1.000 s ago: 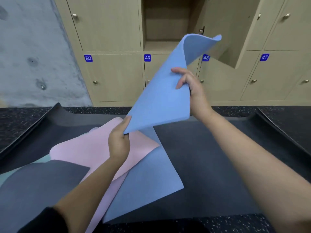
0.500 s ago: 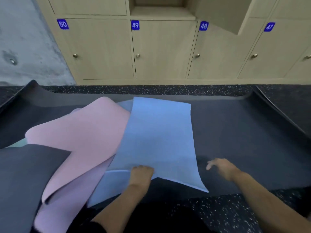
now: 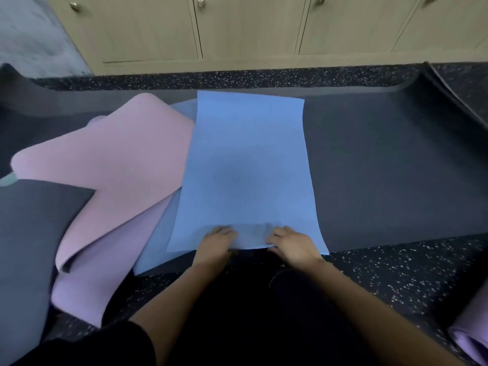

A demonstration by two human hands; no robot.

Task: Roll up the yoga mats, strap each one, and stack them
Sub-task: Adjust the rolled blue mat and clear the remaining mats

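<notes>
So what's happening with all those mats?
A person is working on the blue mat. The left hand and the right hand both grip its near edge, probably to start rolling it. It lies flat, not rolled yet, on a dark mat. A pink mat lies rumpled on its left.

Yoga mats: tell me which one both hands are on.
The light blue mat in the middle: left hand and right hand hold its near edge. The pink mat at its left lies untouched.
</notes>
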